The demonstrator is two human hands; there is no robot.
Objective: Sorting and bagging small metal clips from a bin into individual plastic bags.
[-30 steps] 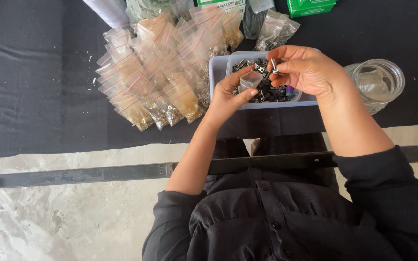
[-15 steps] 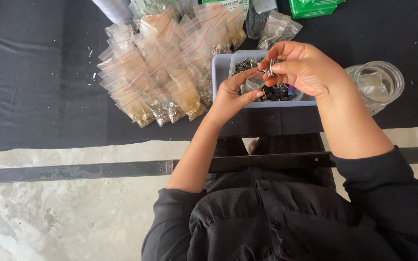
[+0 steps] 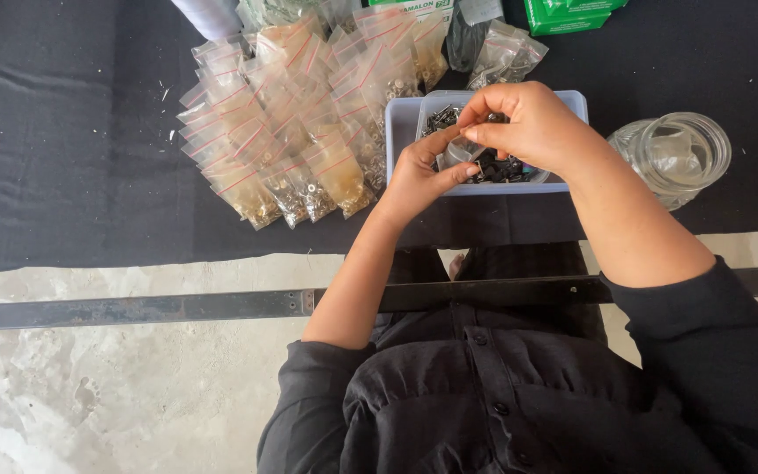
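Note:
My two hands meet over a pale blue plastic tray [image 3: 401, 123] of small dark and silver metal parts [image 3: 502, 169]. My left hand [image 3: 418, 171] holds a small clear plastic bag [image 3: 461, 151] by its mouth at the tray's front. My right hand [image 3: 528, 123] is curled above it, its fingertips pinching at the bag's top edge. Whether those fingers also hold a small part is hidden.
Several small zip bags of metal fasteners [image 3: 296, 132] lie fanned out left of the tray on a black cloth [image 3: 63, 132]. A clear glass jar [image 3: 682, 154] stands to the right. Green boxes [image 3: 572, 13] sit at the far edge. A dark metal bar [image 3: 177, 307] crosses the concrete floor.
Both hands have stayed over the tray. The right hand's fingers have closed in on the bag's top, and the view has shifted slightly.

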